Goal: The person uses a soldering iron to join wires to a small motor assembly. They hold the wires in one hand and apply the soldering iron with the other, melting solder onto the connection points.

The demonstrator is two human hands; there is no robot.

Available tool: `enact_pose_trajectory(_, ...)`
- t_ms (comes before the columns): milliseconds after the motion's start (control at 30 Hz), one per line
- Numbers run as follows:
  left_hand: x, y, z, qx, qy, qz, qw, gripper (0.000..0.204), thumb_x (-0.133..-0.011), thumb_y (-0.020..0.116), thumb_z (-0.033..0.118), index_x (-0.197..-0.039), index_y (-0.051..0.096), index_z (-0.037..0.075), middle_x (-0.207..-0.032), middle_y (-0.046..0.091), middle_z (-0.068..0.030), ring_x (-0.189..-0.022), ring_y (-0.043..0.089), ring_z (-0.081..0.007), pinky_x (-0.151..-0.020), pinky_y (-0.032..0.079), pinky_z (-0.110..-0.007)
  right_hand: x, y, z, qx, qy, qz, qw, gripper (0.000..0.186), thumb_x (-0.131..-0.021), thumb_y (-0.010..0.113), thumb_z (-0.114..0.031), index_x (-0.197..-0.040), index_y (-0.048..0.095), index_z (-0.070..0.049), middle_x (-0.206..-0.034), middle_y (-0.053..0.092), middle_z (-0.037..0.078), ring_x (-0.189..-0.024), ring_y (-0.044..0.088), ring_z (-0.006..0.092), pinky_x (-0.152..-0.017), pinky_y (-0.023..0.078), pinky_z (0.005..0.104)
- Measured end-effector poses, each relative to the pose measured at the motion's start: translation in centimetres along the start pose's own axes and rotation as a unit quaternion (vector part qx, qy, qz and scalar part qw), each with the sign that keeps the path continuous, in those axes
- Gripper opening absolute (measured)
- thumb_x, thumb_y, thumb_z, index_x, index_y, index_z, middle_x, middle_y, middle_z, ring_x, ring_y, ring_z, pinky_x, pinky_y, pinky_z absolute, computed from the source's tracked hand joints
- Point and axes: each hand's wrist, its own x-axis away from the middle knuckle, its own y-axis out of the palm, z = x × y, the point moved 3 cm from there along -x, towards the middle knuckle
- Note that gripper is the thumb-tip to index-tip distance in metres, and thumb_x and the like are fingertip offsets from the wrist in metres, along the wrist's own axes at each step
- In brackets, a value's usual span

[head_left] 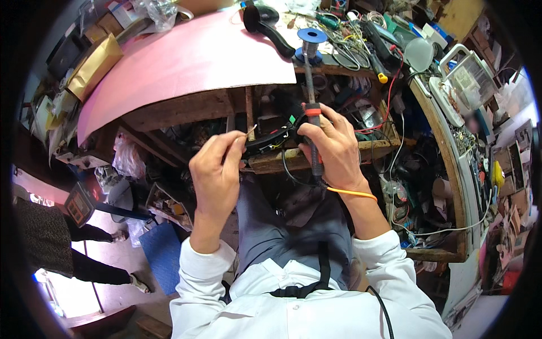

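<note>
My right hand [333, 144] is wrapped round the red and black handle of a soldering iron [317, 161], whose metal shaft points away from me. Its fingertips also lie against a black curved band [271, 141], which looks like part of a headphone, with small coloured wires and a green bit showing. Opposite, my left hand [217, 166] is closed in a pinch on a thin pale-tipped strand [252, 130], probably a wire, beside the band's left end. Whether those fingers also grip the band is hidden. Past the iron's tip stands a blue spool [311, 37] of solder.
A pink sheet [186, 62] covers the bench at left, with a black handset-like object [268, 31] on it. Tangled cables [350, 48] and tools lie at the back right. An open wooden frame [451, 169] holds clutter. Another person's legs [90, 248] are at far left.
</note>
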Motion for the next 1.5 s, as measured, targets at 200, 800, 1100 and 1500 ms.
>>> enact_pose_trajectory(200,-4.1,0.6,-1.1,0.174,-0.066,-0.091,0.978,0.019,-0.107,0.069,0.018,-0.109,0.078,0.001,-0.085,0.076,-0.0042,-0.072,0.068,-0.0083,-0.064,0.055,-0.024,1.4,0.5,0.2,-0.080,0.081,0.025,0.993,0.044,-0.079,0.087,-0.005,-0.116,0.065,-0.010,-0.117,0.072,0.016,-0.110,0.070,0.0386,-0.092,0.057,0.0439)
enact_pose_trajectory(800,-3.9,-1.5,3.3,-0.066,-0.088,-0.184,0.977,0.018,-0.102,0.069,0.013,-0.105,0.078,-0.002,-0.075,0.064,0.0025,-0.067,0.054,-0.0046,-0.060,0.042,-0.024,-0.8,0.2,2.3,-0.140,0.063,0.087,0.984,0.046,-0.078,0.082,0.007,-0.117,0.063,-0.009,-0.111,0.071,0.017,-0.110,0.070,0.0373,-0.094,0.057,0.0434)
enact_pose_trajectory(1100,-5.3,0.2,-2.4,0.005,-0.116,-0.230,0.966,0.017,-0.105,0.069,0.013,-0.109,0.078,0.000,-0.087,0.073,0.0005,-0.075,0.063,-0.0070,-0.070,0.052,-0.025,-2.9,0.7,1.1,-0.116,-0.019,0.083,0.990,0.045,-0.077,0.081,0.006,-0.116,0.061,-0.007,-0.131,0.070,0.023,-0.115,0.069,0.0422,-0.099,0.057,0.0454)
enact_pose_trajectory(1500,-3.1,1.6,-6.7,0.023,-0.052,-0.162,0.985,0.017,-0.102,0.073,0.019,-0.108,0.079,0.005,-0.092,0.078,-0.0130,-0.084,0.074,-0.0163,-0.076,0.054,-0.029,-3.0,1.0,-0.1,-0.114,-0.020,0.112,0.987,0.043,-0.076,0.075,0.004,-0.114,0.063,-0.010,-0.112,0.069,0.015,-0.111,0.069,0.0407,-0.095,0.058,0.0483)
